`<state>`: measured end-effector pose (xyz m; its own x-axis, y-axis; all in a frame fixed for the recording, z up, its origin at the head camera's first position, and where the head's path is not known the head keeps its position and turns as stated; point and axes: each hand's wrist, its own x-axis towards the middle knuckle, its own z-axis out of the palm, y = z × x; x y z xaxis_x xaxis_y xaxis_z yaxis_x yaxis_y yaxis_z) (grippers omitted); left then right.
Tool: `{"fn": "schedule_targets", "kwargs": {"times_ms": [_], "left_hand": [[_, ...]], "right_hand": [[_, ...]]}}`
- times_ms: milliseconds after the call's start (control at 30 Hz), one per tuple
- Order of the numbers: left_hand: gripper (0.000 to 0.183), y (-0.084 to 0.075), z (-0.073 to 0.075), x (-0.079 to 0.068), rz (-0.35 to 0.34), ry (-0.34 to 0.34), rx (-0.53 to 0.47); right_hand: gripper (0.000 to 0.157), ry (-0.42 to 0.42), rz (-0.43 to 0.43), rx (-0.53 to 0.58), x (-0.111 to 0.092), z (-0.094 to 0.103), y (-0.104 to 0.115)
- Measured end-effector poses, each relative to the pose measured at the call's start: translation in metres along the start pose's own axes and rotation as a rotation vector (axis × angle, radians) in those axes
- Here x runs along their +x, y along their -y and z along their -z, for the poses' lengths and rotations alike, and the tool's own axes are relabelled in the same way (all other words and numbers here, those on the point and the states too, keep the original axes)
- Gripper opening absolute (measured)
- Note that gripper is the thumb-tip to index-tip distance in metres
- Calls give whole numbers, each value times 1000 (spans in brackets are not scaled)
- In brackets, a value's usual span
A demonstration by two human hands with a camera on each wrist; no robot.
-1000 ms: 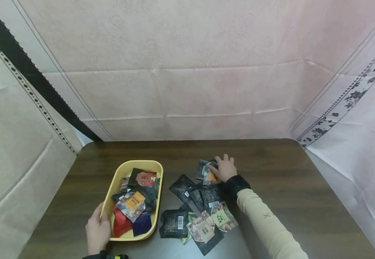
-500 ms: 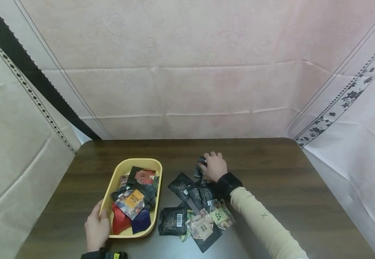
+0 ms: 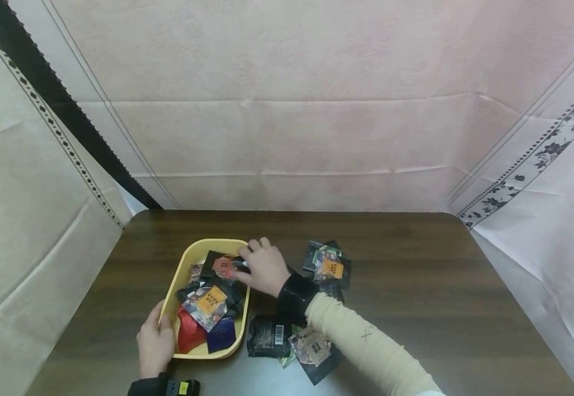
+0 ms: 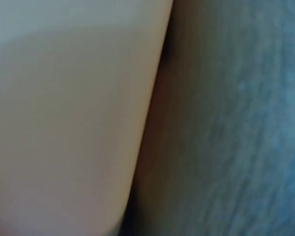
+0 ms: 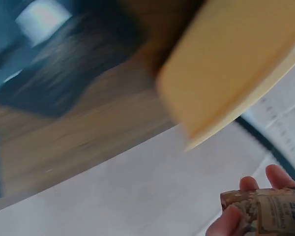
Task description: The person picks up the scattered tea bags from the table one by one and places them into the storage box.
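My left hand (image 3: 156, 342) grips the left rim of a yellow plastic basket (image 3: 209, 242), its thumb on the near side wall. My right hand (image 3: 266, 268) is over the basket's right rim, pinching a small food packet (image 5: 268, 211) with a brown and beige label between thumb and fingers. Inside the basket lie several packets: a black one with an orange label (image 3: 211, 300), a red one (image 3: 190, 330), a dark blue one (image 3: 221, 334) and one with a red label (image 3: 223, 266). The left wrist view is blurred, showing mostly the basket's wall (image 4: 73, 123).
Right of the basket, loose packets lie on the dark wooden table (image 3: 415, 286): an orange-labelled one (image 3: 333, 268) on a small stack at the back, a black one with a barcode (image 3: 268, 336), and a beige-labelled one (image 3: 315, 349). My right forearm covers part of the pile.
My right hand has left the back of the loose pile and moved left to the basket's right rim, carrying a packet. The left hand keeps its grip on the basket.
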<state>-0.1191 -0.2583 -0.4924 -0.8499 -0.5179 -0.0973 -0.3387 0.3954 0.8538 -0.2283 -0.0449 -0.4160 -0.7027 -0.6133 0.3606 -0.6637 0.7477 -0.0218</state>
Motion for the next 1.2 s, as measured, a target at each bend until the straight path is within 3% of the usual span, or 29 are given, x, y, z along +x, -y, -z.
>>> {"fn": "schedule_targets", "kwargs": {"times_ms": [267,533,733,933,1100,1200], "left_hand": [[41,-10,0,-6,-51,11,7],[40,-10,-2,-6,-87,-2,14],[39,-8,-2,-5,-125,-48,28],[42,-6,2,-4,-65,-11,16],[43,-3,4,-2,-37,-1,10],[43,-2,4,-2,-29,7,7]], "right_hand": [[72,130,227,34,-1,-6,55],[84,158,331,85,-6,-15,65],[82,157,309,69,-9,-10,51],[80,152,270,73,-17,-12,29],[78,159,162,101,-28,-14,-1],[74,127,49,85,-37,-17,-25]]}}
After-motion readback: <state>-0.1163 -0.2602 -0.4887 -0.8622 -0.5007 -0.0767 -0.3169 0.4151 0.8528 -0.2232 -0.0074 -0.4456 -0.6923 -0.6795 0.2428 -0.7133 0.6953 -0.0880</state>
